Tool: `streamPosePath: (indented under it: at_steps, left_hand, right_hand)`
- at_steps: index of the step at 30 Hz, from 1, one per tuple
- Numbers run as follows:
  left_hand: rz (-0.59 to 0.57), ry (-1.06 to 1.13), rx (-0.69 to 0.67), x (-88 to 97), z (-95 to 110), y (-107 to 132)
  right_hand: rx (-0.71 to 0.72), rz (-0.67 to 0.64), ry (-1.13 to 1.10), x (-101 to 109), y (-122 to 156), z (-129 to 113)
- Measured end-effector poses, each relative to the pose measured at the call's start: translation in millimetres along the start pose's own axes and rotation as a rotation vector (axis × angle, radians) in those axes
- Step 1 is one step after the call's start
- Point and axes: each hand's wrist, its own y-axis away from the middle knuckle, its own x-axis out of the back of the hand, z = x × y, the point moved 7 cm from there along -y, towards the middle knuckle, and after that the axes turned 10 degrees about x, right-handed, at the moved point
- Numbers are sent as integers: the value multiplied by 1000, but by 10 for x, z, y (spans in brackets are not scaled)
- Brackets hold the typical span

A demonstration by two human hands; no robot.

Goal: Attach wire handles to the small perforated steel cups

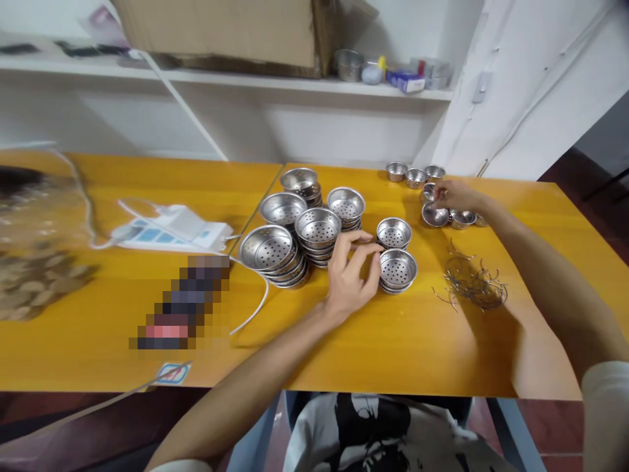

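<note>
My left hand (351, 275) is spread with curved fingers, its tips at the left rim of a short stack of perforated metal filter baskets (398, 267). Whether the fingertips touch that rim I cannot tell. Just behind it stands another short stack of filter baskets (394, 232). Taller stacks of wider filter baskets (268, 246) rise to the left of this hand. Farther right, my right hand (451, 195) has its fingers closed at a small filter basket (428, 191) among several loose ones. A tilted filter basket (435, 215) lies just below these fingers.
Curved thin wires (474, 285) lie heaped on the wooden table (344, 354) before my right forearm. Leftward are a white power strip (171, 228), cables and a clear bag of tan pieces (39, 282). A shelf (275, 84) with a cardboard box (221, 33) runs behind.
</note>
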Motion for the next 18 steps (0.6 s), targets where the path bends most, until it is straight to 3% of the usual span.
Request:
streamPosePath:
  at_steps: [2,5,9,14,18]
  left_hand:
    - [19,5,10,22,-13,-17]
    - [-43,59,13,-48,-22,-10]
    - [-124,105,-13,-162,-3,16]
    - [-126,75,4,-123,-28,-26]
    - [-69,87,-12,6,-21,-117]
  right_hand:
    - [14,100,-55,170,164,-111]
    - [60,179,-133,327,387,-329]
    - [95,68,-21,189,466,-546]
    - [76,-34,69,-86,325,-577]
    - [94,-14,17,15,362,-552]
